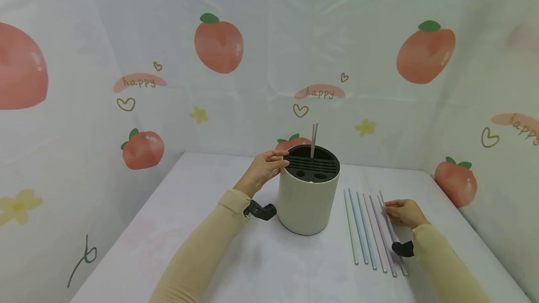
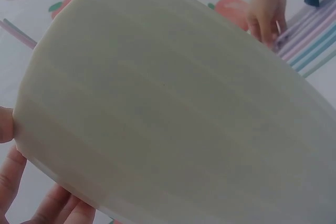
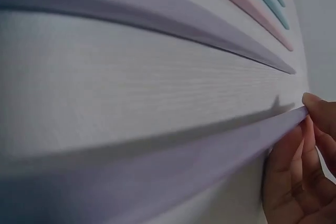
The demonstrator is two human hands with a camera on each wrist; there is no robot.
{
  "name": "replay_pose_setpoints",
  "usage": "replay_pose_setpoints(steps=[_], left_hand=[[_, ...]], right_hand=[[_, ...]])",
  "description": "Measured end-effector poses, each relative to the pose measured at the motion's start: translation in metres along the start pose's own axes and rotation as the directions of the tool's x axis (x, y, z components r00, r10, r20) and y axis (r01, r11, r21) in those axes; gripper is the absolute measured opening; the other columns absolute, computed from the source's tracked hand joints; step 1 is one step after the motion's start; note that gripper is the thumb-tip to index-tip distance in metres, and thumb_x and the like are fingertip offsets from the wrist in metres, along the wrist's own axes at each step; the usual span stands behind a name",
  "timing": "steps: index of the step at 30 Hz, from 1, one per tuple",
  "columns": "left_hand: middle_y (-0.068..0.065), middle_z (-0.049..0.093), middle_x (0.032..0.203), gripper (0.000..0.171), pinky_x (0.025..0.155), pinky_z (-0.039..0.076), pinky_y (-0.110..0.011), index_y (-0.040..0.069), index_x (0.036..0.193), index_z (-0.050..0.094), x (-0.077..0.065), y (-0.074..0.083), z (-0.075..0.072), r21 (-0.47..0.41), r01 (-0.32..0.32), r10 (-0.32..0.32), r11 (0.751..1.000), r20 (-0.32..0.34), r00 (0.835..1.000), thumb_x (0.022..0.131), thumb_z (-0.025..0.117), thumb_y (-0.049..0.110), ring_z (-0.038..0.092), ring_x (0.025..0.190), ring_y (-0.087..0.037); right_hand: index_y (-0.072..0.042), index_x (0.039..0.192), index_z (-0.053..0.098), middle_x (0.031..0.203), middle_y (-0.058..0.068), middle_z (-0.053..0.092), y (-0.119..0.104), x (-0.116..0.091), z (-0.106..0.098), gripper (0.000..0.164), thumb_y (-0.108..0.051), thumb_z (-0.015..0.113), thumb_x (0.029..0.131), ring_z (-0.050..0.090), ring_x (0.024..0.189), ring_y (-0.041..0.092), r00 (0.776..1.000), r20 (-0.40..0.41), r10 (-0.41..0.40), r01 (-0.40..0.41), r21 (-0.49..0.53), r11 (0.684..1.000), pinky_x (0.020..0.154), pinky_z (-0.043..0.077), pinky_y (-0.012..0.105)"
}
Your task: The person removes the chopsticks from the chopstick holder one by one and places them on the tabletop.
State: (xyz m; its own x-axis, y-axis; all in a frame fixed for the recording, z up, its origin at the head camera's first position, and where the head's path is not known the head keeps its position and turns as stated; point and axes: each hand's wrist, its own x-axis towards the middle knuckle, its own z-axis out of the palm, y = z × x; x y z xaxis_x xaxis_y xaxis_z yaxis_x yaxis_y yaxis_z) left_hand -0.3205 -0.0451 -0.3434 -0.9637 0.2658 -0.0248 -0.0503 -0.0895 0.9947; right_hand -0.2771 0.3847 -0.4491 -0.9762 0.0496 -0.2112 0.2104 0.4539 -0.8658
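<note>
Your left hand [image 1: 265,167] grips the rim of the cream utensil holder [image 1: 307,202], thumb and fingertips on its left side. Holder stands upright toward the far edge of the worktop [image 1: 261,265], right of centre. Its black insert [image 1: 316,165] has parallel slots, round holes and a larger opening behind; two thin chopsticks [image 1: 313,141], one pinkish, stand in that rear opening and stick up past the rim.

Your right hand [image 1: 406,212] pinches a purple chopstick [image 3: 220,153] near its far end between thumb and fingers. That end is raised, shadow on the cloth beside it; can't tell if the near end touches down.

Rest of the row lies between holder and the worktop's right edge, sticks apart, near-parallel, pointing at the far edge. From the holder side you have: pale green chopstick [image 1: 351,228], two blue chopsticks [image 1: 365,228], pink chopstick [image 3: 252,11], second purple chopstick [image 3: 184,27]. The pinched one is outermost, nearest the right edge.

Behind the worktop: white backdrop [image 1: 261,106] printed with peaches.
</note>
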Motion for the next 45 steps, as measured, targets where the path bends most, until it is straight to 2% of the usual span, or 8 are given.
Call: replay_pose_setpoints(steps=[9, 16, 27, 37, 41, 45], left_hand=[[-0.010, 0.053, 0.123, 0.032, 0.101, 0.048, -0.034, 0.009, 0.121, 0.066, 0.001, 0.000, -0.001, 0.022, 0.012, -0.011, 1.000, -0.028, 1.000, 0.089, 0.070, 0.008, 0.055, 0.105, -0.016], [-0.012, 0.052, 0.127, 0.033, 0.102, 0.047, -0.036, 0.010, 0.121, 0.066, 0.001, 0.000, -0.001, 0.026, 0.012, -0.012, 1.000, -0.026, 1.000, 0.089, 0.070, 0.008, 0.056, 0.110, -0.018], [-0.012, 0.051, 0.127, 0.032, 0.104, 0.046, -0.037, 0.009, 0.121, 0.065, 0.002, 0.000, -0.001, 0.007, 0.008, -0.007, 1.000, -0.016, 1.000, 0.089, 0.069, 0.007, 0.055, 0.110, -0.018], [-0.011, 0.052, 0.124, 0.032, 0.105, 0.045, -0.036, 0.009, 0.121, 0.065, 0.002, 0.000, -0.001, 0.009, 0.007, -0.007, 1.000, -0.010, 1.000, 0.089, 0.069, 0.006, 0.056, 0.109, -0.018], [-0.011, 0.051, 0.127, 0.032, 0.105, 0.045, -0.037, 0.009, 0.121, 0.065, 0.001, -0.001, 0.000, 0.011, 0.009, -0.009, 1.000, -0.002, 1.000, 0.089, 0.068, 0.006, 0.056, 0.112, -0.019], [-0.012, 0.051, 0.128, 0.032, 0.106, 0.045, -0.037, 0.009, 0.121, 0.065, 0.001, -0.001, 0.000, 0.014, 0.010, -0.010, 1.000, 0.003, 1.000, 0.090, 0.068, 0.007, 0.056, 0.114, -0.020]], right_hand=[[0.023, 0.117, 0.052, 0.081, 0.000, 0.066, 0.001, 0.001, 0.009, 0.040, -0.003, 0.065, 0.090, 0.061, 0.070, 0.008, 1.000, -0.026, 0.010, -0.010, 0.001, 1.000, 0.063, 0.057, 0.024], [0.022, 0.118, 0.052, 0.081, 0.003, 0.066, 0.004, 0.007, 0.011, 0.043, -0.003, 0.068, 0.088, 0.061, 0.071, 0.008, 0.999, -0.037, 0.024, -0.025, -0.034, 0.999, 0.063, 0.057, 0.023], [0.022, 0.113, 0.054, 0.077, -0.001, 0.064, 0.002, 0.009, 0.011, 0.039, -0.002, 0.069, 0.086, 0.060, 0.068, 0.007, 0.998, -0.041, 0.050, -0.050, -0.002, 0.999, 0.062, 0.057, 0.023], [0.018, 0.107, 0.059, 0.082, 0.004, 0.065, 0.001, 0.008, 0.011, 0.035, -0.004, 0.073, 0.083, 0.060, 0.068, 0.009, 0.997, -0.041, 0.064, -0.065, -0.021, 0.998, 0.062, 0.057, 0.024], [0.018, 0.110, 0.057, 0.079, 0.000, 0.066, 0.001, 0.008, 0.008, 0.040, -0.009, 0.073, 0.085, 0.061, 0.069, 0.008, 0.998, -0.033, 0.054, -0.055, -0.043, 0.998, 0.063, 0.057, 0.023], [0.022, 0.122, 0.049, 0.082, -0.005, 0.068, -0.014, 0.006, 0.001, 0.049, -0.011, 0.068, 0.090, 0.064, 0.072, 0.006, 1.000, -0.016, 0.004, -0.003, 0.042, 0.999, 0.069, 0.058, 0.023]])
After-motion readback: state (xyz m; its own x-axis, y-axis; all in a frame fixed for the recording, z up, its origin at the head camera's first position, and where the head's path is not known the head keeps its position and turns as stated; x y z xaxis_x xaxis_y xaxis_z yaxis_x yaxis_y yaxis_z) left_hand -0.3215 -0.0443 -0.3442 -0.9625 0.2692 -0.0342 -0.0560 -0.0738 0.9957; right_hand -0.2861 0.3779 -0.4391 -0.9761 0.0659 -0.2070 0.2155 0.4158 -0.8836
